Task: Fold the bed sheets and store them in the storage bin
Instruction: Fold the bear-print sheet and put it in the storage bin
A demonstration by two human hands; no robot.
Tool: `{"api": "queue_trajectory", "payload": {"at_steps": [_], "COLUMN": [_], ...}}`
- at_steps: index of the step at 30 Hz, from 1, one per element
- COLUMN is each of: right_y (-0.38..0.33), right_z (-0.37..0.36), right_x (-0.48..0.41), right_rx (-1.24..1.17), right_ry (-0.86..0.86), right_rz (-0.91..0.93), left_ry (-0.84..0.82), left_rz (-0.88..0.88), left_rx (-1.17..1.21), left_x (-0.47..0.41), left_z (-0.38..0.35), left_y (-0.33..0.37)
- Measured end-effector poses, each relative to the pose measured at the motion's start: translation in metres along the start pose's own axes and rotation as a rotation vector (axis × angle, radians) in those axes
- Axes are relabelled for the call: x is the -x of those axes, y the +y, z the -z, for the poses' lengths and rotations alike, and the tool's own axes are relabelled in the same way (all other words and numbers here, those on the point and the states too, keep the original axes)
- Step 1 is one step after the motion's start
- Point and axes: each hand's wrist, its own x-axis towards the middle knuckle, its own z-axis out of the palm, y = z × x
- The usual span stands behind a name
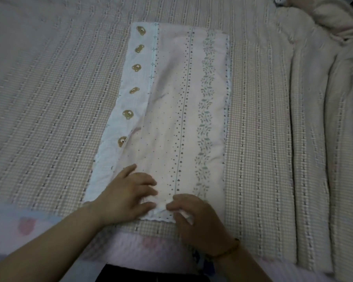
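Lower centre: left hand (126, 192), fingers spread, pins the folded sheet (181, 98) flat while right hand (196, 216) pinches its near edge, apparently for the next fold.

The sheet (171, 119) in front of me is thin, matt printed cloth, softly creased. The bed cover (49, 98) under it is coarser woven cloth with raised ribs. The far-right blanket (334, 21) looks fluffy.

You have dim, flat, even light with no glare, the folded sheet (167, 110) the palest patch, faint shadows in the bed cover (306, 139) folds at right, everything soft, smeared leftward, corners dark and bowed.
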Motion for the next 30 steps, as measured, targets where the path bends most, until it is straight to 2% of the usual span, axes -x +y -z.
{"api": "queue_trajectory", "payload": {"at_steps": [2,3,6,7,8,10,11,13,17,20,24,30], "right_y": [-0.005,-0.004,0.013,0.015,0.015,0.015,0.015,0.013,0.001,-0.018,-0.041,-0.09], "right_z": [0.012,0.016,0.026,0.029,0.032,0.035,0.036,0.036,0.041,0.046,0.055,0.048], "right_x": [0.01,0.013,0.013,0.011,0.007,0.002,0.001,-0.002,-0.001,0.002,0.019,0.07], "right_rx": [-0.25,-0.313,-0.231,-0.241,-0.282,-0.449,-0.48,-0.446,-0.444,-0.463,-0.402,-0.331], "right_ry": [0.038,0.129,0.503,0.531,0.52,0.448,0.398,0.291,0.185,0.194,0.273,0.299], "right_rz": [-0.252,-0.358,-0.591,-0.694,-0.811,-0.988,-1.037,-1.073,-1.082,-1.044,-0.968,-0.901], "left_ry": [0.127,0.194,0.353,0.382,0.387,0.28,0.239,0.24,0.329,0.404,0.511,0.501], "left_rz": [0.073,0.144,0.439,0.556,0.695,1.011,1.129,1.255,1.355,1.388,1.332,1.258], "left_rx": [0.01,0.029,0.075,0.067,0.045,0.093,0.202,0.438,0.704,0.953,1.205,1.399], "left_x": [0.018,0.024,0.021,0.016,0.01,0.004,0.005,0.01,0.02,0.027,0.044,0.103], "left_z": [-0.001,-0.002,0.003,0.006,0.006,0.007,0.009,0.012,0.023,0.04,0.055,0.074], "left_y": [-0.005,-0.004,0.008,0.013,0.014,0.012,0.012,0.009,0.019,0.029,0.038,0.064]}}
